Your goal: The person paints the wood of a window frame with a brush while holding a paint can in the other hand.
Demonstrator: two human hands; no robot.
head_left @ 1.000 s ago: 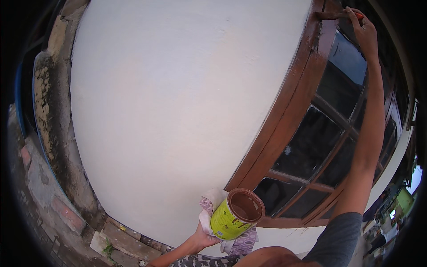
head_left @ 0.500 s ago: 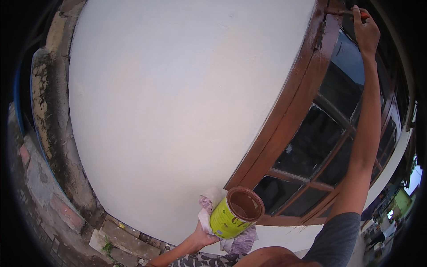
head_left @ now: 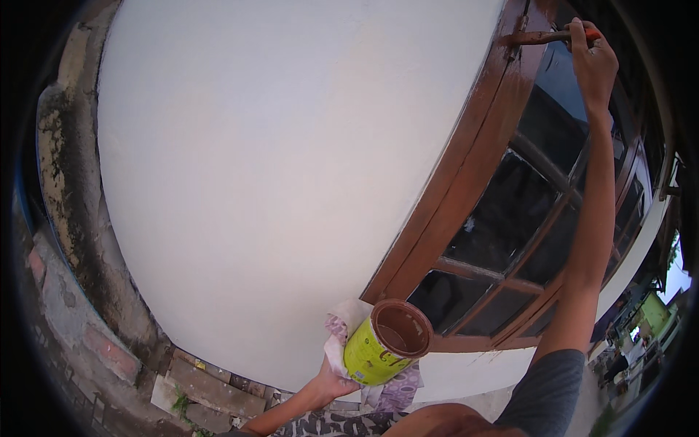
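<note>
My right hand (head_left: 593, 62) is raised at the upper right, its fingers closed on the handle of a paintbrush (head_left: 542, 37). The bristle end touches the brown wooden window frame (head_left: 455, 186) near the top of its left upright. Low in the middle, my left hand (head_left: 337, 380) supports a yellow-green paint can (head_left: 364, 355) from below, with a patterned cloth (head_left: 399, 392) bunched between palm and can. The can is tilted, its mouth toward the window, and reddish-brown paint coats the inside. Most of the left fingers are hidden behind can and cloth.
A broad white wall (head_left: 277, 182) fills the centre, meeting the window frame. Dark glass panes (head_left: 502, 211) sit between brown bars beside my right arm. At left runs a stained low wall (head_left: 58, 175); planks (head_left: 211, 390) lie on the ground at lower left.
The brush and my right hand have shifted slightly down along the frame's upright, with the brush tip farther left. My left hand still holds the can.
</note>
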